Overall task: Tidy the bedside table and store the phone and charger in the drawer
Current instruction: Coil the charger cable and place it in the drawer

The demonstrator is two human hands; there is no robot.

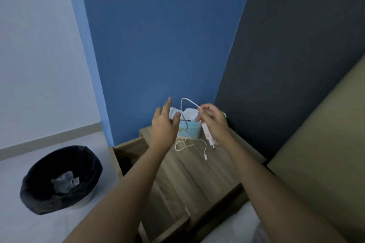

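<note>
My right hand (pixel 212 119) is shut on a white charger (pixel 209 135), held above the wooden bedside table (pixel 199 171) with its plug pins pointing down. The white cable (pixel 186 104) loops up from that hand, then drops and coils on the tabletop, its connector end (pixel 206 157) lying loose. My left hand (pixel 165 124) hovers just left of the cable loop with fingers spread, holding nothing. The drawer (pixel 126 156) stands pulled out at the table's left side, its inside dark. No phone is visible.
A light blue tissue box (pixel 190 129) stands at the back of the table against the blue wall. A black-lined bin (pixel 61 179) with crumpled paper sits on the floor to the left. A beige headboard (pixel 325 154) and white bedding lie on the right.
</note>
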